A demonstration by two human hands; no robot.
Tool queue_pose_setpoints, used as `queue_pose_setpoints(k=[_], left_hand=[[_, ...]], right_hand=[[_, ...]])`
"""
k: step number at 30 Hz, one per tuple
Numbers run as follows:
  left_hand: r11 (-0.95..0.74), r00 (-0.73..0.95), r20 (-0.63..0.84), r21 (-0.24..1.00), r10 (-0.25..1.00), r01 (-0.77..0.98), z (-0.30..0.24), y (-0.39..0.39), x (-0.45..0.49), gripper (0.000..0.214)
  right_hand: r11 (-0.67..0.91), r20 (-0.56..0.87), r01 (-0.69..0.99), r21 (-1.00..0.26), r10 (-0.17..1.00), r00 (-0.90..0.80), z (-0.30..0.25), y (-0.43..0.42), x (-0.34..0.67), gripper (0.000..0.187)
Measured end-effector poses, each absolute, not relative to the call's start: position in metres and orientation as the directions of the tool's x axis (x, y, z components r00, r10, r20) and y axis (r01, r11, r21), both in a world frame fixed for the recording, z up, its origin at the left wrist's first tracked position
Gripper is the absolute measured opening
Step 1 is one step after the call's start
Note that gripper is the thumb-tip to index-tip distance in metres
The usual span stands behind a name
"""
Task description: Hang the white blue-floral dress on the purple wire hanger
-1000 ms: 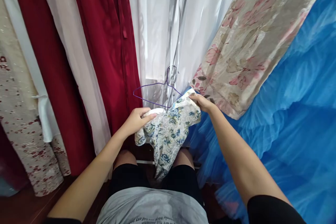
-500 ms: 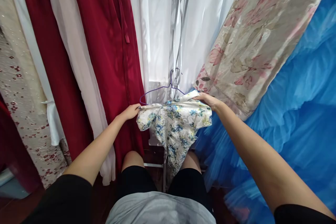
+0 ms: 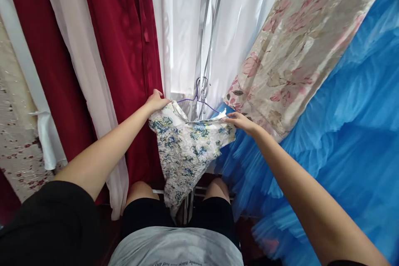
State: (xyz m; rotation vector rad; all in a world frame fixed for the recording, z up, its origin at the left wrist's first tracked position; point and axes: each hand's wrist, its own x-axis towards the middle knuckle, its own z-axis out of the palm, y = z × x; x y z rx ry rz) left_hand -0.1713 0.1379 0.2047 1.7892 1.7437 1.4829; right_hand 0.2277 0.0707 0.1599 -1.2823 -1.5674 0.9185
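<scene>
While a big, puffy dress of bright blue net [image 3: 352,145] fills the right side, tall, smooth white cloth [image 3: 183,29] hangs straight ahead, and long, shiny dark red cloth [image 3: 118,50] hangs on the left.

In front of the white cloth, and much smaller, is a thin white cloth top with blue and green flowers [image 3: 187,149]. It is right between the two hands, and both of them touch it. Its wide end is up, stretched from one hand to the other. Its long way runs from there down toward the person, and it gets thin near the bottom, low between the two bare knees [image 3: 218,189].

The left hand [image 3: 158,100] has the top's left shoulder. Its thumb is on the edge of the cloth and the hand is closed on it, though some fingertips are hidden. The right hand [image 3: 239,121] pinches the right side of the wide end, near the neck hole, with only a small gap between thumb and fingers. The left hand looks a little higher than the right one. Neither hand is clearly nearer to the middle of the top.

Smallest of all is a thin purple wire hanger [image 3: 196,97]. Its neck pokes up over the neck hole, about midway between the hands. Its arms slope down to the two shoulders, but I cannot tell if the ends are inside the cloth or behind it.
</scene>
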Motion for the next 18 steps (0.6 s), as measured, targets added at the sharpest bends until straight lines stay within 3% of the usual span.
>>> queue_pose_setpoints(k=[3,6,9,12,15,18], left_hand=[[-0.177,-0.173,0.457,0.624,0.873,0.761,0.207,0.121,-0.170,0.031],[-0.293,-0.024,0.546,0.486,0.837,0.823,0.213,0.102,-0.161,0.058],[-0.351,0.065,0.647,0.324,0.760,0.879,0.221,0.088,-0.155,0.065],[-0.312,0.092,0.691,0.201,0.717,0.929,0.224,0.083,-0.160,0.058],[-0.303,0.021,0.714,0.270,0.700,0.914,0.216,0.085,-0.165,0.053],[-0.432,-0.079,0.738,0.475,0.671,0.766,0.204,0.084,-0.159,0.064]], right_hand=[[0.280,0.203,0.396,-0.874,0.953,-0.227,0.158,0.068,0.233,0.047],[0.383,0.318,0.360,-0.850,0.920,-0.229,0.173,0.068,0.230,0.052],[0.502,0.483,0.371,-0.782,0.863,-0.149,0.202,0.069,0.219,0.043],[0.544,0.480,0.447,-0.710,0.838,-0.258,0.232,0.057,0.194,0.026],[0.635,0.391,0.399,-0.661,0.746,-0.539,0.250,0.032,0.153,0.026],[0.709,0.408,0.295,-0.641,0.640,-0.651,0.254,0.012,0.115,0.048]])
